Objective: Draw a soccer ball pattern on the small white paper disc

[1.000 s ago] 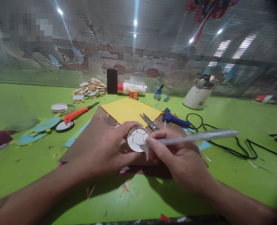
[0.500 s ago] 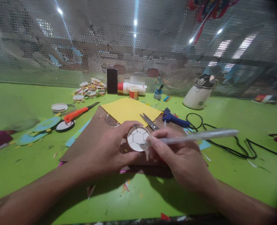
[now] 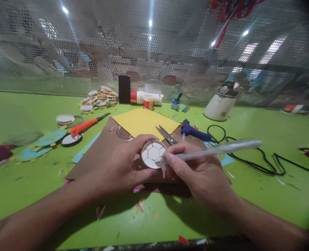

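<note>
My left hand (image 3: 129, 158) is closed round a small round disc (image 3: 152, 153) with a white face, dark lines like a football's panels and a brown rim. Thumb and fingers grip its edges. In my right hand (image 3: 196, 174) is a slim, pale translucent pen (image 3: 219, 148), its tip at the lower right of the white face. Both hands are above brown sheets (image 3: 96, 153), with a yellow sheet (image 3: 144, 120) lying on top behind them. Partly open scissors (image 3: 167, 135) lie just behind the disc; their handles are hidden by my right hand.
A blue glue gun (image 3: 196, 132) with a black cord lies to the right. An orange-handled cutter (image 3: 85, 126) and blue-green discs (image 3: 51, 137) are on the left. Behind stand a dark phone (image 3: 124, 89), a paper cup (image 3: 148, 102), an ink bottle (image 3: 175, 104) and a white jug (image 3: 219, 104).
The pen's back end has dipped and shifted slightly left while its tip stays near the disc's lower right edge. The whole view has moved a little. Both grips look the same.
</note>
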The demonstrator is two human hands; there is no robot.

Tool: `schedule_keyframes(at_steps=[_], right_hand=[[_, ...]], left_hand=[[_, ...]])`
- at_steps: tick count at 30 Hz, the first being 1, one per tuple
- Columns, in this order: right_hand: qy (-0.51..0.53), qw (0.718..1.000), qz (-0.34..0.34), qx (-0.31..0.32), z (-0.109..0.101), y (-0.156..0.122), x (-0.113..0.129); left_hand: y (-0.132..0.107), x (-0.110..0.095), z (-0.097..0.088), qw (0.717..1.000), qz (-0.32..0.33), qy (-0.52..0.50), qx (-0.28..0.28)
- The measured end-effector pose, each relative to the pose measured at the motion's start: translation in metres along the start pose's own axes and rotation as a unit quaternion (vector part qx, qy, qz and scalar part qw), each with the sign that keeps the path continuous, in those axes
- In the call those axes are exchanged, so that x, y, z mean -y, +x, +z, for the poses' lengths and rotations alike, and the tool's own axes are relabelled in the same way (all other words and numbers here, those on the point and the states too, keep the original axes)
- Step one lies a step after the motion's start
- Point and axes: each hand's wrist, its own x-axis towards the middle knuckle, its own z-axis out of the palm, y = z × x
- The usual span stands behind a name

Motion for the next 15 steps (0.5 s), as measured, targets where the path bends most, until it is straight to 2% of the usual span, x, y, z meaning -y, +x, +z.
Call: schedule_keyframes(at_steps=[7, 15], right_hand=[[-0.016, 1.0, -0.013, -0.009, 0.0003, 0.0005, -0.0002], [0.025, 1.0, -0.014, -0.007, 0.0022, -0.0001, -0.0025]], left_hand=[[0.0009, -0.0006, -0.0013, 1.0, 0.002, 0.017, -0.002], [0.0013, -0.0026, -0.0019, 1.0, 0.011, 0.013, -0.001]])
